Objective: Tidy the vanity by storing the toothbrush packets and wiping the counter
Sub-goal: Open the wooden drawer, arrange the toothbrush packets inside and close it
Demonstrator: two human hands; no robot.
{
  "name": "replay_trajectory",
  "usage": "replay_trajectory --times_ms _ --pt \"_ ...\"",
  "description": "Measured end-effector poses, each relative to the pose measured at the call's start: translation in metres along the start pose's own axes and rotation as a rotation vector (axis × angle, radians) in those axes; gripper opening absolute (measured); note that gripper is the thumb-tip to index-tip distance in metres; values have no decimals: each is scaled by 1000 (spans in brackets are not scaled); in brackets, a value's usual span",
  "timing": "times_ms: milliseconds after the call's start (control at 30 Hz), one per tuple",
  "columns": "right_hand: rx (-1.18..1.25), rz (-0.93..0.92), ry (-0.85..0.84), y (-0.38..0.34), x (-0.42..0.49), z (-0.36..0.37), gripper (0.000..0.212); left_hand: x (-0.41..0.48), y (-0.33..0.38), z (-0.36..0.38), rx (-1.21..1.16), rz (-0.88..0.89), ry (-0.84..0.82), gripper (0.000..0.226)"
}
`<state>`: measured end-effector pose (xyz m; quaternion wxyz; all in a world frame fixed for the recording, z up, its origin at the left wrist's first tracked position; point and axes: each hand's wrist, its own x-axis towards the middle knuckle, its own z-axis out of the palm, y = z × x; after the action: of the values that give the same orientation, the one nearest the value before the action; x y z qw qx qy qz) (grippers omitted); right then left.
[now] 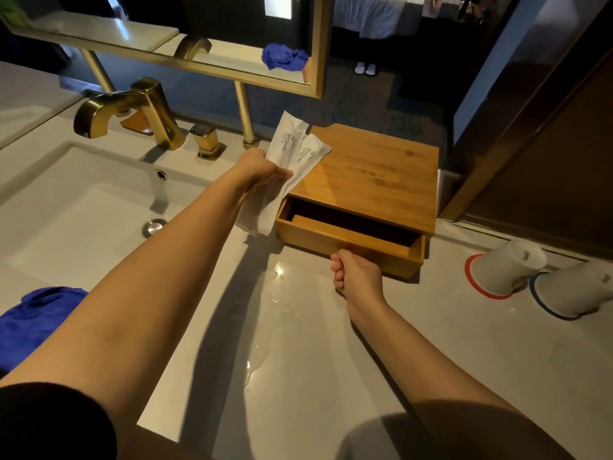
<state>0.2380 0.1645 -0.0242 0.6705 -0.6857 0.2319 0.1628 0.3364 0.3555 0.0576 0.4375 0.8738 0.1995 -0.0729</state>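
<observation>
Head view, one frame. Left hand [257, 167] is raised over the tabletop [414, 343] between sink and box, fingers closed around a bundle of white toothbrush packets [288, 146]; two printed ends ("BRUSHING TEETH") fan out above the fist, the other ends hang below it, just beside the left edge of the open drawer. Exact packet count cannot be read, at least two. Right hand [356, 277] is clenched at the front face of the drawer [348, 240], thumb side up; the handle itself is hidden by the fist, so the grip appears to be on a pull. Drawer stands partly pulled out of the bamboo box [374, 171], interior dark, one inner divider edge visible at left. Box sits on the tabletop at the back, right of the gold faucet [132, 111]. A thin spill of water [275, 313] lies on the tabletop in front of the box, glinting (runs toward the near edge). Blue cloth [36, 323] is bunched at the sink's [76, 207] near left rim. Two white cups [507, 267] lie tipped on coasters at far right, one red-rimmed, one blue-rimmed.
</observation>
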Motion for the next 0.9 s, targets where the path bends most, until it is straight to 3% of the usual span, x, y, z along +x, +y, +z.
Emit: replay_trajectory --times_ms 100,200,233,267,333,433,533,900 --pt "-346 -172 -80 -8 -5 -17 26 -1 -1 1 0 4 6 56" --pt "-736 -691 89 -22 -17 -36 17 -2 -2 1 18 5 3 60" --pt "-803 -834 126 -28 -18 -40 11 -2 -3 0 24 2 0 61" --pt "-883 -893 123 -34 -17 -43 18 -2 -3 1 25 0 0 62" --pt "-1046 -774 30 -41 -6 -47 32 -3 -4 3 12 2 12 61" --pt "-1249 -681 20 -35 5 -46 22 -5 -4 7 -12 16 46 59" --pt "-1237 -725 58 -32 5 -45 18 -5 -5 7 -45 8 57 58" --pt "-1213 -811 -52 -1 -39 -54 20 -6 -1 10 -134 -14 59 53"
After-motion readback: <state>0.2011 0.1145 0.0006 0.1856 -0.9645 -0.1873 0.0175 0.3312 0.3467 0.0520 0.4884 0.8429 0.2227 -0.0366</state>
